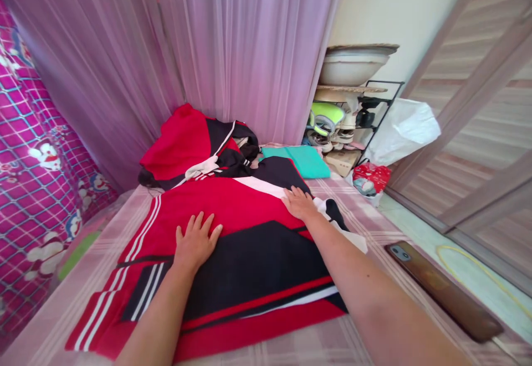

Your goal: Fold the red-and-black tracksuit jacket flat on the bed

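Note:
A red and black jacket [257, 255] with white stripes lies spread out on a plaid bedsheet [307, 346]. My left hand [196, 242] rests on its red part at the left, palm down with the fingers spread. Farther right, my right hand [300, 204] lies flat near the white band at the jacket's edge, fingers stretched out. Neither hand grips the cloth. Beyond the jacket sits a heap of red and black clothing [187, 139] with a white piece of cloth [203, 168] on it.
A folded teal cloth [297, 161] lies at the bed's far side. A brown phone [443, 288] is at the right edge. Purple curtains [241, 50] hang behind. A shoe rack [374, 100], a white bag [403, 130] and a red bag [371, 179] stand beyond on the right.

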The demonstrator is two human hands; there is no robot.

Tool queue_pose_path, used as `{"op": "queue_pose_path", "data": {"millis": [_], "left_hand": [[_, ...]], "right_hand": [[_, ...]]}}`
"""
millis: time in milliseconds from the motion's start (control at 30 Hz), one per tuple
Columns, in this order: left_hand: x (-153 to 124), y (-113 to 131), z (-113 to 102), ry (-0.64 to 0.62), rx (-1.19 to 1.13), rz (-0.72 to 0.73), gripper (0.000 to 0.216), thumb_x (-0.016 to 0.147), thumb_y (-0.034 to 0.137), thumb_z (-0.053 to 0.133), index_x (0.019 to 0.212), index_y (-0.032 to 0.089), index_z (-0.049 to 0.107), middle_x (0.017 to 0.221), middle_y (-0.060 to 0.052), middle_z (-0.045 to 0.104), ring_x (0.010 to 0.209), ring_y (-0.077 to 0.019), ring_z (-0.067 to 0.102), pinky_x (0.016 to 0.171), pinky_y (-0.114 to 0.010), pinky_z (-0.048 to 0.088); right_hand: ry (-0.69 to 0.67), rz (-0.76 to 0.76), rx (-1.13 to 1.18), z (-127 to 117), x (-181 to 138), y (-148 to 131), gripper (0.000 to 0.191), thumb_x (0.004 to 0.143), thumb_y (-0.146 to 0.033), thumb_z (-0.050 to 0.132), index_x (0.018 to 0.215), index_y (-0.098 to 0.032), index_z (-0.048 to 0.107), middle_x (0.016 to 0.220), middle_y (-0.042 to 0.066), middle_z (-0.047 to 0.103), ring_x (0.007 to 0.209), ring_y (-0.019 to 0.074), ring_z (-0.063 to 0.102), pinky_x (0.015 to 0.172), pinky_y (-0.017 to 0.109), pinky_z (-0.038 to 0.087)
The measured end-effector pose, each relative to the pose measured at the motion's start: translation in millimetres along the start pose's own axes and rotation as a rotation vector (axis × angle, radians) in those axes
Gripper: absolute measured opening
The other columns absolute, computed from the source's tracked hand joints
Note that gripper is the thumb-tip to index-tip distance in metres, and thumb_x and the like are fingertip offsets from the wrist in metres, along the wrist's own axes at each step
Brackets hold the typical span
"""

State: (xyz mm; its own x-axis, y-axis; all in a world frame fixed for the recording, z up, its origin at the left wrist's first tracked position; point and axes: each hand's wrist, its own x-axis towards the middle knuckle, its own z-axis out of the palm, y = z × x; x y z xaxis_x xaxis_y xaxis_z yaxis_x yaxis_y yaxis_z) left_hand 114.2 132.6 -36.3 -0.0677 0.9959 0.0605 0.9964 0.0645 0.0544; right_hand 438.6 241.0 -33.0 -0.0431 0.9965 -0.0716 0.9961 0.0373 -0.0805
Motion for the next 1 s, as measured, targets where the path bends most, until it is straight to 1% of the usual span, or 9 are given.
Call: {"op": "queue_pose_path", "data": {"millis": [167, 267, 367, 533, 633, 767, 833, 933, 1000], "left_hand": [[0.3, 3.1, -3.4, -0.030, -0.020, -0.020, 0.058, 0.098, 0.053, 0.029, 0.149, 0.029, 0.042, 0.160, -0.009, 0.033, 0.148, -0.0326, 0.027, 0.114, -0.065, 0.025], [-1.2, 5.0, -3.4, -0.018, -0.014, -0.026, 0.057, 0.098, 0.053, 0.030, 0.148, 0.029, 0.043, 0.159, -0.009, 0.034, 0.148, -0.0326, 0.027, 0.114, -0.065, 0.025], [-2.2, 4.9, -1.0, 0.021, -0.004, -0.016, 0.057, 0.098, 0.054, 0.030, 0.147, 0.029, 0.044, 0.159, -0.010, 0.036, 0.147, -0.0331, 0.028, 0.114, -0.065, 0.025], [-2.0, 3.1, 2.7, 0.016, -0.008, -0.007, 0.059, 0.097, 0.056, 0.030, 0.148, 0.029, 0.044, 0.159, -0.009, 0.035, 0.147, -0.0336, 0.029, 0.114, -0.065, 0.026], [-2.5, 4.0, 2.8, 0.028, -0.018, -0.013, 0.059, 0.097, 0.057, 0.029, 0.147, 0.030, 0.044, 0.159, -0.009, 0.036, 0.147, -0.0334, 0.029, 0.114, -0.065, 0.025], [-3.7, 5.6, 1.4, 0.024, -0.034, -0.021, 0.060, 0.097, 0.058, 0.028, 0.147, 0.029, 0.044, 0.159, -0.009, 0.036, 0.147, -0.0332, 0.028, 0.116, -0.064, 0.022], [-4.1, 5.6, 1.3, 0.023, -0.042, -0.008, 0.062, 0.097, 0.059, 0.029, 0.148, 0.027, 0.045, 0.158, -0.010, 0.036, 0.147, -0.0328, 0.028, 0.118, -0.059, 0.022], [-4.7, 4.8, 2.2, 0.039, -0.040, 0.014, 0.064, 0.097, 0.059, 0.027, 0.147, 0.025, 0.045, 0.158, -0.011, 0.038, 0.147, -0.0320, 0.030, 0.119, -0.053, 0.023], [-5.2, 4.4, 2.6, 0.052, -0.035, 0.015, 0.064, 0.097, 0.059, 0.027, 0.148, 0.025, 0.045, 0.157, -0.010, 0.038, 0.147, -0.0318, 0.030, 0.119, -0.053, 0.024]], "right_hand": [[0.141, 0.079, -0.020, -1.0, 12.0, -14.7, 0.055, 0.101, -0.042, 0.026, 0.149, -0.020, 0.043, 0.157, 0.015, 0.038, 0.143, 0.0286, 0.034, 0.116, 0.051, 0.024], [0.244, -0.175, 0.014, -0.1, 9.9, -43.4, 0.051, 0.100, -0.038, 0.029, 0.142, -0.020, 0.053, 0.152, 0.012, 0.045, 0.139, 0.0248, 0.040, 0.116, 0.044, 0.026], [0.121, -0.427, 0.057, 3.4, 13.3, -71.9, 0.051, 0.101, -0.044, 0.027, 0.143, -0.028, 0.051, 0.155, 0.007, 0.043, 0.142, 0.0226, 0.036, 0.117, 0.044, 0.025], [-0.002, -0.213, 0.072, 2.1, 38.9, -89.5, 0.057, 0.101, -0.049, 0.021, 0.152, -0.029, 0.035, 0.163, 0.007, 0.025, 0.149, 0.0261, 0.021, 0.115, 0.062, 0.019], [-0.012, -0.150, 0.058, -5.7, 47.4, -98.0, 0.056, 0.101, -0.049, 0.022, 0.149, -0.028, 0.040, 0.161, 0.010, 0.030, 0.147, 0.0285, 0.026, 0.113, 0.066, 0.021], [0.120, -0.311, 0.069, -11.0, 42.1, -124.7, 0.052, 0.101, -0.043, 0.026, 0.145, -0.025, 0.047, 0.157, 0.011, 0.038, 0.144, 0.0267, 0.032, 0.116, 0.060, 0.019], [0.058, -0.423, 0.095, -8.7, 39.9, -138.9, 0.053, 0.101, -0.044, 0.026, 0.148, -0.028, 0.043, 0.160, 0.006, 0.034, 0.146, 0.0255, 0.028, 0.118, 0.057, 0.018], [-0.077, -0.388, 0.086, -3.6, 43.5, -153.8, 0.057, 0.101, -0.051, 0.023, 0.153, -0.030, 0.035, 0.164, 0.005, 0.023, 0.149, 0.0282, 0.020, 0.116, 0.064, 0.016], [-0.087, -0.319, 0.075, -2.9, 47.7, -159.7, 0.059, 0.100, -0.052, 0.022, 0.154, -0.030, 0.030, 0.165, 0.006, 0.019, 0.150, 0.0288, 0.017, 0.114, 0.067, 0.014]]}}
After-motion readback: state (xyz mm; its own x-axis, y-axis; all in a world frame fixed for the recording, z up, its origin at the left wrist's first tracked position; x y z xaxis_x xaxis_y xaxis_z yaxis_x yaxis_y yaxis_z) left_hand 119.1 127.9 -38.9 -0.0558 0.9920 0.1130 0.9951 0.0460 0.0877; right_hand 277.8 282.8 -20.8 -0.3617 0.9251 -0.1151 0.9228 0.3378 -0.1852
